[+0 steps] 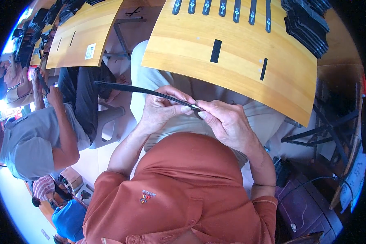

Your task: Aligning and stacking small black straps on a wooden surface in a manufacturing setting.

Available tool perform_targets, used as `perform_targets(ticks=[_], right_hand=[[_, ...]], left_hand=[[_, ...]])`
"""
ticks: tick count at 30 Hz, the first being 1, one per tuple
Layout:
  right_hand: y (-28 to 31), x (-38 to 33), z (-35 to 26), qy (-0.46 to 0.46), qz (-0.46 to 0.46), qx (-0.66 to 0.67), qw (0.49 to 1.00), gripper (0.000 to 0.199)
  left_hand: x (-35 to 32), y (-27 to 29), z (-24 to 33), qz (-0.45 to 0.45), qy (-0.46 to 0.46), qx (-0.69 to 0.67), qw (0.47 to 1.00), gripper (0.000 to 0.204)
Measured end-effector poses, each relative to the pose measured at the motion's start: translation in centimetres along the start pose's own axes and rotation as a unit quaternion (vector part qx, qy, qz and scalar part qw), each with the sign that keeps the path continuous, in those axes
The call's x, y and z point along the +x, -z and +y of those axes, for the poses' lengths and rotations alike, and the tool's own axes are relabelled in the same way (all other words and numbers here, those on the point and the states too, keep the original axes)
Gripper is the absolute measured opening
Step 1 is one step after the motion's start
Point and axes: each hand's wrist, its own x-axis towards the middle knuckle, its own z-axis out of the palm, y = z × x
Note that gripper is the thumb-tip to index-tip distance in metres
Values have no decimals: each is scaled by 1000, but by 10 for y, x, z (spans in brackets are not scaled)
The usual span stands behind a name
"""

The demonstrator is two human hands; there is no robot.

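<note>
Wood table [179, 53] sits just beyond left hand [160, 110] and right hand [228, 122], both pinching the black strap [128, 87] near one end, the rest jutting out past the left; likely light, springy, not fragile, best held thumb-to-fingertip there

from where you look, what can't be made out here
In the head view:
black strap: pinched part, covered by the left hand and right hand
seven laid-out black straps: far ends, cut off by the picture's top edge
white label on the left table: print too small
</note>
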Motion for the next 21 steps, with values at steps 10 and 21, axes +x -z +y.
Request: perform_targets(ticks=[10,21], right_hand=[[6,-3,-5,-6,-36,-15,999,18],[1,-6,-3,-30,-56,-4,998,19]], left_hand=[[-5,-2,-1,1,-18,27,999,20],[-7,1,0,-21,-30,103,994,17]])
